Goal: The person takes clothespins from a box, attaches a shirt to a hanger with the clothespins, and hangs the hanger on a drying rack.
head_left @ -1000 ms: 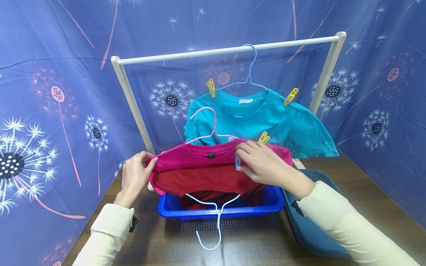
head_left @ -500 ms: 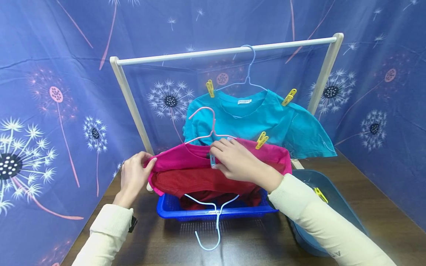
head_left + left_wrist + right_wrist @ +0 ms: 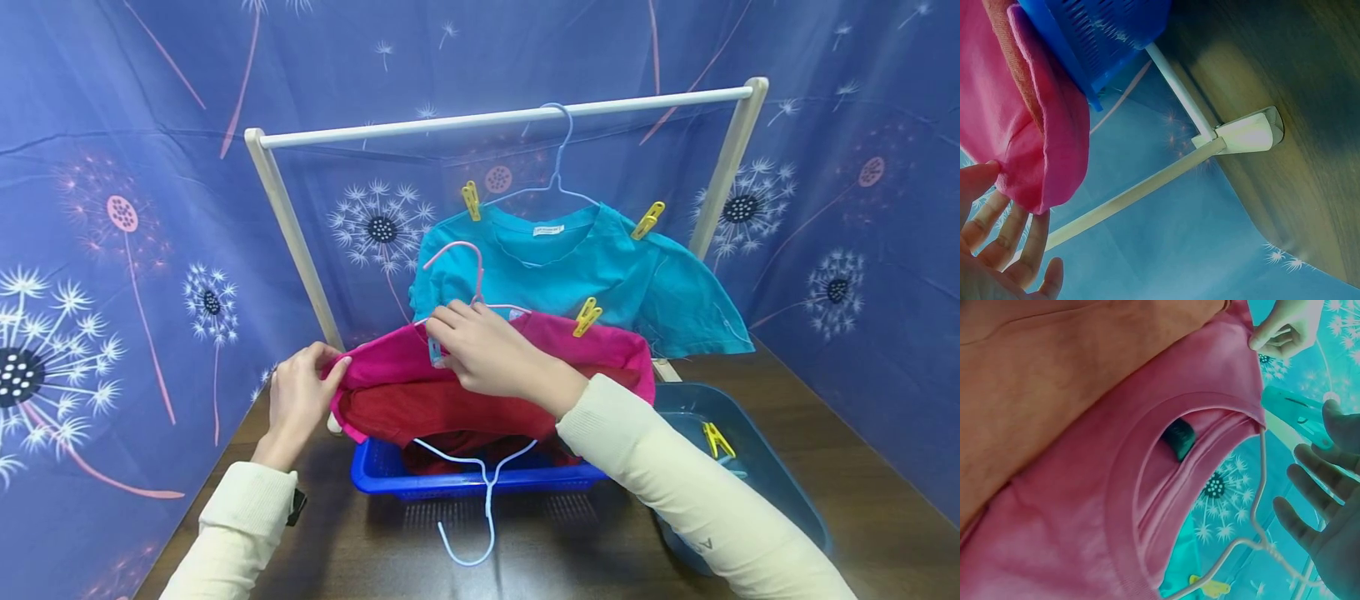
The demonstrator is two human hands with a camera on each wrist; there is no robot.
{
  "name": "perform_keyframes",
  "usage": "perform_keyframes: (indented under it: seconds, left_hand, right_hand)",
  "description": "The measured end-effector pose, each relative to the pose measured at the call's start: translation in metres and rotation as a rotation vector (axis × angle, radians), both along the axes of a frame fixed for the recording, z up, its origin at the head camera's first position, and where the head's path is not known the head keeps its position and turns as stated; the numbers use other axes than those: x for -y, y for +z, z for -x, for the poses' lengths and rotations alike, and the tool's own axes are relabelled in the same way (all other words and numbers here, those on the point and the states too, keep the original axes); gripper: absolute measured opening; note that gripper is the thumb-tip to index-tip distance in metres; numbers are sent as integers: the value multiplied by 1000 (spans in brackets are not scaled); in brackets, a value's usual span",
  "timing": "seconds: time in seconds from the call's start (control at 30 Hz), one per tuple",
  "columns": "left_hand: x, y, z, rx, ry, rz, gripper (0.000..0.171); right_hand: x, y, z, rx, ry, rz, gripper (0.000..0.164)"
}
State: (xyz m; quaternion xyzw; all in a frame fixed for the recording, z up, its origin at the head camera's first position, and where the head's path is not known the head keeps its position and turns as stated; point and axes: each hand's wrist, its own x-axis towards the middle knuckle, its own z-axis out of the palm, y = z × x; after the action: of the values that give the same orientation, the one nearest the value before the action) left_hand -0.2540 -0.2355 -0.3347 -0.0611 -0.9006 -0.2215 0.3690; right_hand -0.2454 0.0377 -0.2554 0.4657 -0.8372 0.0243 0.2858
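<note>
Blue dandelion-print cloth (image 3: 300, 75) walls in a dark wooden counter (image 3: 360, 550), where a rack (image 3: 450, 124) stands. At far left, the left hand (image 3: 298, 400) pinches the outer left edge of the pink shirt (image 3: 386, 358) between thumb and fingers. That shirt sits on a pink hanger (image 3: 480, 268), hook up, below the rail. In front of it a red shirt (image 3: 427, 408) droops into the blue basket (image 3: 420, 483), and its white hanger (image 3: 489, 492) points hook-down past the front rim. Near the middle, the right hand (image 3: 491, 350) grasps a blue clip (image 3: 434, 352) at the pink shirt's left shoulder, close to the neckline; whether the clip touches the cloth I cannot tell. Behind, a teal shirt (image 3: 577, 258) hangs from the rail on a blue hanger (image 3: 557, 167), with a yellow clip (image 3: 470, 201) on each shoulder. Another yellow clip (image 3: 588, 317) grips the pink shirt's right shoulder. At right, a dark tub (image 3: 776, 492) holds one yellow clip (image 3: 717, 440) beside something pale blue (image 3: 732, 468).
</note>
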Motion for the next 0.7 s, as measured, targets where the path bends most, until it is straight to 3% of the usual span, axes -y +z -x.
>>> perform_keyframes:
  seconds: [0.3, 0.7]
  left_hand:
    - [-1, 1, 0, 11, 5, 2, 16]
    - [-1, 1, -1, 15, 5, 0, 16]
  right_hand:
    - [23, 9, 6, -15, 18, 34, 21]
    - [46, 23, 18, 1, -26, 4, 22]
